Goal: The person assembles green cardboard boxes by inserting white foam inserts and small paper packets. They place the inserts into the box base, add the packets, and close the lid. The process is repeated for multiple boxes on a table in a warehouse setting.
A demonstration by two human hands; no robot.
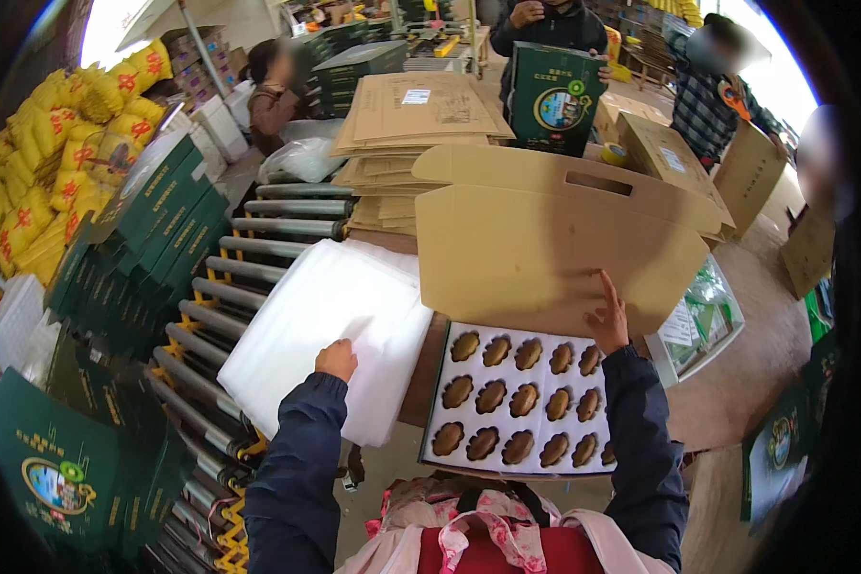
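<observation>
An open gift box point(436, 402) lies before me, its white foam tray point(538, 423) holding rows of brown kiwifruit point(524, 400) in scalloped hollows. Its brown cardboard lid point(502, 244) stands raised at the far side, with a slot near the top. My right hand point(608, 316) is at the lid's lower right, index finger extended towards its inner face; whether it touches is unclear. My left hand point(337, 360) rests on a stack of white foam sheets point(330, 301) to the left of the box, its fingers curled at the sheets' surface; whether they pinch a sheet cannot be told.
A roller conveyor point(251, 269) runs along the left, beside stacked green boxes point(165, 208). Flattened cartons point(416, 115) are piled ahead. A white box of packets point(703, 323) stands right. One person point(545, 29) holds a green box point(556, 100); others stand around.
</observation>
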